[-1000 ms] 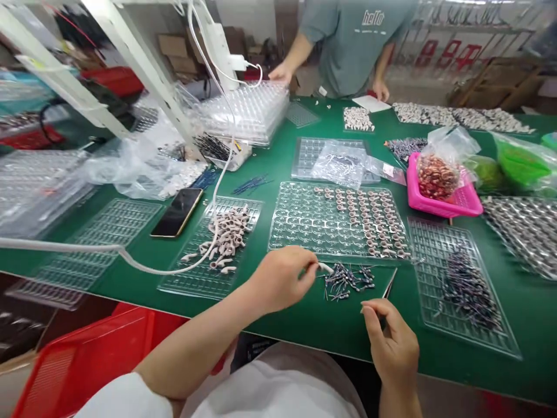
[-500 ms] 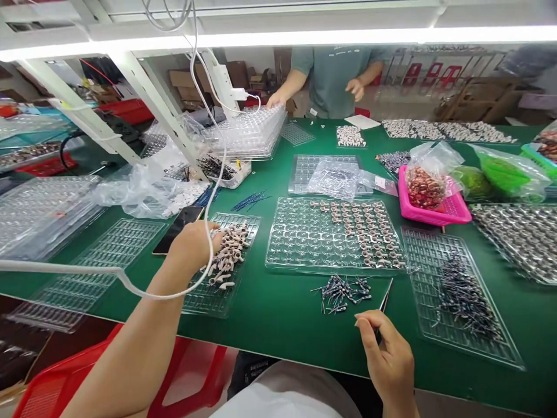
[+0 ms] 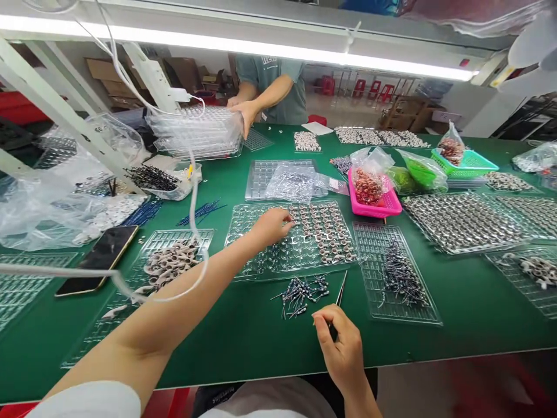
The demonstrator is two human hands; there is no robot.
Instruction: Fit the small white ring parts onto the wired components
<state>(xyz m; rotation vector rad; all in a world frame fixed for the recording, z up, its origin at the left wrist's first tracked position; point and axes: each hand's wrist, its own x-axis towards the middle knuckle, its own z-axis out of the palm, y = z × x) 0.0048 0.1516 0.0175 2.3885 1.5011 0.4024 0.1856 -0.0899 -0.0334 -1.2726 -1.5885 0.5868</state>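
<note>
My left hand (image 3: 275, 224) reaches over the clear moulded tray (image 3: 300, 249), its fingertips pinched beside the filled cells. Whatever those fingers hold is too small or hidden to make out. Rows of small beige ring-shaped parts (image 3: 328, 226) fill the tray's right side. Near the table's front edge, my right hand (image 3: 342, 337) is closed around metal tweezers (image 3: 342, 288), their tips pointing up and away from me. Beyond the tweezers' left side lies a loose pile of dark thin-legged pieces (image 3: 300, 293). Another heap of beige parts (image 3: 172, 261) rests on a flat tray behind my left forearm.
A phone (image 3: 100, 258) lies at the left. A white cable (image 3: 194, 197) hangs before my left arm. Right stand a pink basket (image 3: 385, 208) and a tray of dark pieces (image 3: 402, 273). Across the table, a person's hands (image 3: 248, 113) hold stacked clear trays (image 3: 200, 130).
My left hand has moved from the beige heap rightward to the moulded tray. The view has turned right. My right hand still holds the tweezers. The other person now has both hands at the stack.
</note>
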